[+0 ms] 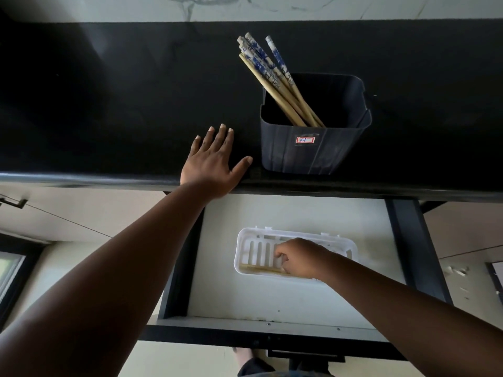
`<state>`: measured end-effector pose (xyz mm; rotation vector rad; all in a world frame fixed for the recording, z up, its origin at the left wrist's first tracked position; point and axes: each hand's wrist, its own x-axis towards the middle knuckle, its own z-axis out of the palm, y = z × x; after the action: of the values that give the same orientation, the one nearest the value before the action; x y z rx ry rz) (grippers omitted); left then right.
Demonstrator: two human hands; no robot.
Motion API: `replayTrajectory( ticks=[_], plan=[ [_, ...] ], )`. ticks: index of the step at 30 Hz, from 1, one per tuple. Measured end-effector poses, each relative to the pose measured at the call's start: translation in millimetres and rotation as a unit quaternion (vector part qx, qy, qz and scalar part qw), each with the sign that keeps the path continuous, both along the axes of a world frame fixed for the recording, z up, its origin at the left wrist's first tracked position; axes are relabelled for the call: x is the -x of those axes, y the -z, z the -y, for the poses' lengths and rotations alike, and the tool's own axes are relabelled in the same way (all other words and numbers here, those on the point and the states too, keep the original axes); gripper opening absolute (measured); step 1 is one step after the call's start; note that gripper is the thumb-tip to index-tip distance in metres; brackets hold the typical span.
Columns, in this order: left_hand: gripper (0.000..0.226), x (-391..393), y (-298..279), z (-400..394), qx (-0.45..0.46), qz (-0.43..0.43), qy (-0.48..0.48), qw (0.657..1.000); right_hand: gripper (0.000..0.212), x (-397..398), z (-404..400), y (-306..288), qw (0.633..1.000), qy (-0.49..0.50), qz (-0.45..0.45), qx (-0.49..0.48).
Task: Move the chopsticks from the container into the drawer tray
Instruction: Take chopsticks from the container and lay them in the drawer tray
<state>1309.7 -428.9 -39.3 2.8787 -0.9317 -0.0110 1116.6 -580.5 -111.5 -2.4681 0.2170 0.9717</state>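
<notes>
Right hand [298, 258] curled low in tray [245, 268], apparently on chopsticks [261, 268]; left hand [215, 161] flat, empty on counter [109, 104]. Risk: sticks rolling crooked across slots on release.

tan chopsticks [275, 77] with blue-and-white patterned tops, dark navy container [307, 151], white slotted tray [245, 257], black counter [122, 104].

black desk [109, 104] runs wide, rounded front edge. pale marbled wall [326, 6] behind it. cream cabinet fronts [81, 213] below, pale floor [190, 360] underfoot. window [11, 270] at lower left; dim light.
</notes>
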Motion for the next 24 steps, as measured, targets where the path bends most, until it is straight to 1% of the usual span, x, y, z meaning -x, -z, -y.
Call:
replayTrajectory(
  ticks=[2,4,7,9,11,13,15,17,19,21,24],
  plan=[
    [0.079,0.4,-1.1,0.0,-0.001,-0.001,0.003,1.000,0.035,0.4,1.4,-13.9,1.000,0.019,-0.002,-0.013],
    [0.079,1.0,-2.5,-0.4,-0.003,-0.007,0.007,1.000,0.032,-2.1,0.6,-42.4,0.999,0.009,0.003,-0.031],
    [0.080,1.4,-5.2,-0.5,-0.010,-0.017,0.008,1.000,0.028,-11.0,0.8,-115.2,0.998,-0.018,0.025,-0.051],
    [0.081,1.4,-6.6,-0.2,-0.014,-0.024,0.009,1.000,0.022,-20.3,3.3,-175.1,0.994,-0.014,0.074,-0.079],
    [0.086,1.6,-8.8,0.1,-0.019,-0.039,0.007,0.999,0.010,-30.1,9.4,-229.8,0.979,0.030,0.130,-0.157],
    [0.090,1.7,-12.1,1.0,-0.026,-0.052,0.007,0.998,0.014,-41.8,19.3,-273.8,0.949,0.089,0.218,-0.207],
    [0.084,1.5,-15.7,2.0,-0.035,-0.064,0.007,0.997,0.014,-57.0,33.6,-300.3,0.914,0.150,0.306,-0.220],
    [0.081,2.1,-19.1,2.9,-0.038,-0.075,0.004,0.996,0.010,-72.4,46.8,-308.1,0.888,0.202,0.359,-0.204],
    [0.086,1.5,-19.3,4.0,-0.042,-0.082,-0.001,0.996,0.009,-87.0,58.0,-297.0,0.880,0.248,0.364,-0.179],
    [0.101,0.3,-19.5,5.6,-0.043,-0.083,-0.010,0.996,0.015,-98.5,64.0,-275.0,0.887,0.273,0.344,-0.143],
    [0.122,-1.8,-18.8,6.3,-0.040,-0.091,-0.010,0.995,0.037,-106.7,59.5,-244.2,0.908,0.269,0.317,-0.051]
  ],
)
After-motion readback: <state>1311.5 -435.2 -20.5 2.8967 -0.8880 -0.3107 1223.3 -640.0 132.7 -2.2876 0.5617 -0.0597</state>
